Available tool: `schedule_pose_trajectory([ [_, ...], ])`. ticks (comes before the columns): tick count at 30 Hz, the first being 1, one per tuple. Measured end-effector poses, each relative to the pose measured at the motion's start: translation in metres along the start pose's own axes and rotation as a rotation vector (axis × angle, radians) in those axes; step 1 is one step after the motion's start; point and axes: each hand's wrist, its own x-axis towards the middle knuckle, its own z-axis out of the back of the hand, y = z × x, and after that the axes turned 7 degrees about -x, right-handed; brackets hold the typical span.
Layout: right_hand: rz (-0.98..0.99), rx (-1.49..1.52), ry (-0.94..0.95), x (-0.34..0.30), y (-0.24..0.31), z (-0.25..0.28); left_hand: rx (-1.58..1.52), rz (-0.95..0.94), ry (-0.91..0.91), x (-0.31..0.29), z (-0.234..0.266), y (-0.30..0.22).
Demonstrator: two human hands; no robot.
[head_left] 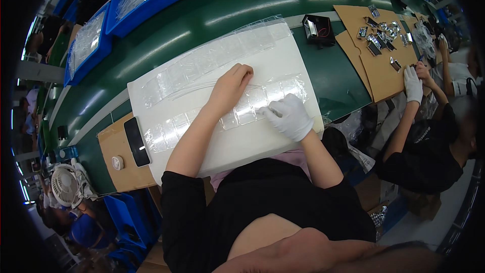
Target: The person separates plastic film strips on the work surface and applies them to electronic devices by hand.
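A white board [242,144] lies before me with two rows of clear plastic film pouches, a far row [202,62] and a near row [174,125]. Between the rows run several thin clear strips [189,90]. My bare left hand [231,89] is over the middle of the board with its fingers curled closed; what they hold, if anything, is hidden. Wearing a white glove, my right hand [290,117] rests at the right part of the near row. Its thumb and fingers are pinched together over the film, and I cannot make out what is between them.
Blue bins [113,25] of clear strips stand at the far left. A phone [137,141] and a small tape roll [117,162] lie left of the board. Beyond its right corner sits a black box [318,30]; cardboard [371,65] there holds shiny metal parts. A co-worker [427,136] works at right.
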Motion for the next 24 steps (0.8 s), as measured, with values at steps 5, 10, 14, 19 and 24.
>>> schedule_pose_trajectory([
  [5,0.009,-0.030,-0.017,-0.001,-0.001,-0.002,0.114,-0.090,-0.109,-0.011,0.003,0.009],
  [10,-0.032,-0.034,0.033,0.002,0.003,0.004,0.252,0.015,-0.213,-0.025,0.013,0.022],
  [14,-0.021,-0.037,0.015,0.002,0.005,0.002,0.239,0.032,-0.115,-0.039,0.028,0.019],
  [19,-0.039,-0.046,0.097,-0.002,0.003,-0.001,0.163,0.230,-0.287,-0.041,0.029,0.028],
  [24,-0.047,-0.054,0.099,-0.002,0.004,0.001,0.058,0.123,-0.123,-0.053,0.044,0.025],
])
